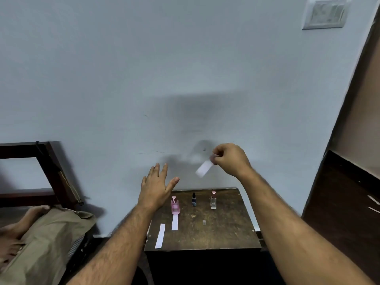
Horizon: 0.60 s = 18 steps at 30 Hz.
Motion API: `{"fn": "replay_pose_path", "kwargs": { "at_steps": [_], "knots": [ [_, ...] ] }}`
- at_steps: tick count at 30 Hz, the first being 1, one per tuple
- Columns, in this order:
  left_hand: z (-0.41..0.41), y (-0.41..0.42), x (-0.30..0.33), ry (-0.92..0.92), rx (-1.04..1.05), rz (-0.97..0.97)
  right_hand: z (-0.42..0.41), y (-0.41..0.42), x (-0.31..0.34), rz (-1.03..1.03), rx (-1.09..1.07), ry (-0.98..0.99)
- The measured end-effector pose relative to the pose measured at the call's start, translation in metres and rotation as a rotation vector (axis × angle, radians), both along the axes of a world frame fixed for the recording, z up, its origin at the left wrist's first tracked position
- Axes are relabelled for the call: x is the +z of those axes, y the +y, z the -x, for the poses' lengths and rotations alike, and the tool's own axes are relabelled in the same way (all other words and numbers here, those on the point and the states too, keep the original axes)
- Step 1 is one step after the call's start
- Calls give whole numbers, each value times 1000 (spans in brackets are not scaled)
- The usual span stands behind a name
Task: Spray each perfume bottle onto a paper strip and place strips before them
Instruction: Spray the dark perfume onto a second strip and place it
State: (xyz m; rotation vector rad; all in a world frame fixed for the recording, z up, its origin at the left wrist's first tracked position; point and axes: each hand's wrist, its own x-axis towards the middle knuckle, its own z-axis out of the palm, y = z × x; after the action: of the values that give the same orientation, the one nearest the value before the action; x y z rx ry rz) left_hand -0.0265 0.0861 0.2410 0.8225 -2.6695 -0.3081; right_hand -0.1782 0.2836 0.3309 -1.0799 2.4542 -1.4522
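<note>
Three perfume bottles stand in a row near the back of a small dark wooden table [222, 233]: a pink bottle [175, 205] on the left, a small dark bottle [194, 199] in the middle and a clear bottle with a pink cap [213, 200] on the right. One paper strip [174, 222] lies right in front of the pink bottle. A second strip [160, 235] lies near the table's left edge. My right hand [230, 159] is raised above the bottles and pinches a third, blurred strip [204, 168]. My left hand [157, 187] hovers with fingers spread, left of the pink bottle.
A small clear cap [204, 222] lies on the table in front of the clear bottle. A pale wall rises right behind the table. A dark wooden frame [51, 171] and a person's foot on a khaki cloth [45, 233] are at the left. A brown door [349, 202] stands at the right.
</note>
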Motion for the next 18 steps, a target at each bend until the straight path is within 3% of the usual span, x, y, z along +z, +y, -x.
{"fn": "replay_pose_path", "kwargs": {
  "at_steps": [1,5,12,14,16,18],
  "knots": [
    [-1,0,-1,5,-3,2,-1,-1,-6,-23,-29,28],
    [-3,-3,-8,-3,-7,-5,-8,3,2,246,132,-264],
    [1,-4,-21,5,-6,-31,-10,5,18,500,433,-628],
    [0,-4,-25,1,-8,-41,-6,0,2,397,314,-516],
    [-1,-4,-30,-7,-9,-52,-3,-6,-21,113,59,-145],
    [-2,-4,-34,-21,-8,-55,-3,-9,-33,120,42,-158]
  ]
}}
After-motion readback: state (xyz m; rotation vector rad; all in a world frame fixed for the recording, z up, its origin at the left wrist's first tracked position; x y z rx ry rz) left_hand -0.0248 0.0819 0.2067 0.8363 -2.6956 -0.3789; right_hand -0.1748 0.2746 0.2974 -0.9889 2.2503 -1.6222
